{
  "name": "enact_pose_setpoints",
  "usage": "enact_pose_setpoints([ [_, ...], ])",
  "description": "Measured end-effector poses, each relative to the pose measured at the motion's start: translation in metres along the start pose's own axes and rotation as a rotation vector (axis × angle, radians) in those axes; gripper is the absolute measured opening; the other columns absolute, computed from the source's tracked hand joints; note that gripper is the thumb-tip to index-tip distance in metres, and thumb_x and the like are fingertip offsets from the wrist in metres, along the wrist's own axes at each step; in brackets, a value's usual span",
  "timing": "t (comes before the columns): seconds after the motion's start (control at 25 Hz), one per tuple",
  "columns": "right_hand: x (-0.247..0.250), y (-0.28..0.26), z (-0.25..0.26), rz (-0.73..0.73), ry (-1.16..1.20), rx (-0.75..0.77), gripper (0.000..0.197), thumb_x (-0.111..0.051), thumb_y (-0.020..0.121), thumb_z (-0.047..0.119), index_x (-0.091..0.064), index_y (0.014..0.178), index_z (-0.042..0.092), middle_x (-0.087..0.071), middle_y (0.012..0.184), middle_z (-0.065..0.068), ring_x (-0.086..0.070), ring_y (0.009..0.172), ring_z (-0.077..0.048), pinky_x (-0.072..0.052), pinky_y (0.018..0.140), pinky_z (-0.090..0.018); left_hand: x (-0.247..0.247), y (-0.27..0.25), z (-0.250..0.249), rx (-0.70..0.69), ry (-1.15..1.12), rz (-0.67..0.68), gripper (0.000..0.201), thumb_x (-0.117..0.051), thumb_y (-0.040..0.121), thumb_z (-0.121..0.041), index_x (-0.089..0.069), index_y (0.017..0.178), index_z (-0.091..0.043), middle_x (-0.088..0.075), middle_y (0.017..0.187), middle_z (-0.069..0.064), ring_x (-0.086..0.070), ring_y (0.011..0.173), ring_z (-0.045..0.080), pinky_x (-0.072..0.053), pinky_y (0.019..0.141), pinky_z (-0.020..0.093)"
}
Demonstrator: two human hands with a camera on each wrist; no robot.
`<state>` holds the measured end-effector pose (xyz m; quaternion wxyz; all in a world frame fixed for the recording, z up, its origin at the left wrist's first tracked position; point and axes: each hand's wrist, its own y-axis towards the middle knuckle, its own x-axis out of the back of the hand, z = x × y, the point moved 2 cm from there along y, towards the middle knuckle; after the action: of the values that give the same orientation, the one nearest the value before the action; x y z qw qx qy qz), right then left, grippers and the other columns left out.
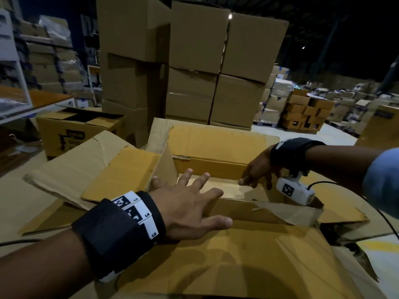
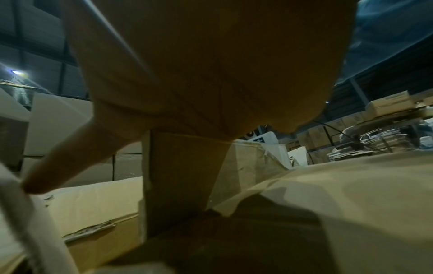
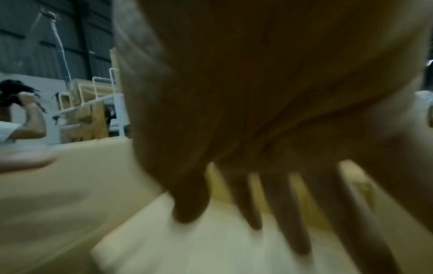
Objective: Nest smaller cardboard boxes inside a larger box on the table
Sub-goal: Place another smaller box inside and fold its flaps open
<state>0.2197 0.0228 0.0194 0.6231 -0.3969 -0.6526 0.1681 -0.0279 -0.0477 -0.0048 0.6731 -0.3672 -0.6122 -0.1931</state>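
Reaching into box: both hands are working over the open box (image 1: 216, 147) at frame centre in the head view; no smaller carton is visible in either hand.
Left hand: the left hand (image 1: 190, 210) is spreading its fingers wide, palm down, across the near wall at lower centre, holding nothing; judged to be steadying that wall so the opening stays square.
Right hand: the right hand (image 1: 257, 171) is hanging at centre right with fingers pointing down into the cavity; the right wrist view is blurred, so whether it is touching the floor cannot be told, though nothing is held.
Flaps: the left flap (image 1: 121, 171) and near flap (image 1: 248, 260) are lying folded outward, judged to be keeping the mouth clear.
Inside: a pale floor is showing; whether a smaller box is already lying there cannot be told.
Surroundings: stacked cartons (image 1: 190, 61) are standing at upper centre, well apart.
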Motion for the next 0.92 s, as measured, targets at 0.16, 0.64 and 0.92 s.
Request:
enact_pose_setpoints([
  [0.16, 0.0, 0.02, 0.005, -0.003, -0.079, 0.068, 0.066, -0.054, 0.094, 0.058, -0.039, 0.147, 0.024, -0.049, 0.147, -0.005, -0.051, 0.128, -0.036, -0.056, 0.078, -0.044, 0.0, 0.0, 0.002, -0.004, -0.022, 0.005, 0.079, -0.012, 0.078, -0.088, 0.002, 0.149, -0.055, 0.019, 0.163, -0.011, 0.015, 0.151, 0.029, -0.003, 0.102, 0.083],
  [0.64, -0.059, 0.056, 0.04, -0.165, -0.727, 0.599, 0.084, -0.035, 0.094, 0.059, 0.003, 0.156, 0.019, 0.02, 0.161, 0.002, 0.016, 0.15, -0.026, 0.005, 0.12, -0.051, -0.002, 0.002, 0.003, 0.025, -0.02, 0.001, 0.075, -0.013, 0.078, -0.087, 0.008, 0.145, -0.06, 0.016, 0.164, -0.011, 0.012, 0.151, 0.028, -0.006, 0.104, 0.081],
  [0.92, -0.059, 0.046, 0.043, -0.508, -1.072, 0.572, 0.083, -0.047, 0.099, 0.045, 0.006, 0.157, 0.02, 0.031, 0.16, -0.007, 0.023, 0.147, -0.039, -0.01, 0.113, -0.072, -0.003, 0.002, 0.004, 0.022, -0.03, 0.0, 0.077, -0.017, 0.079, -0.086, 0.005, 0.148, -0.058, 0.015, 0.165, -0.01, 0.012, 0.151, 0.028, -0.004, 0.103, 0.082],
])
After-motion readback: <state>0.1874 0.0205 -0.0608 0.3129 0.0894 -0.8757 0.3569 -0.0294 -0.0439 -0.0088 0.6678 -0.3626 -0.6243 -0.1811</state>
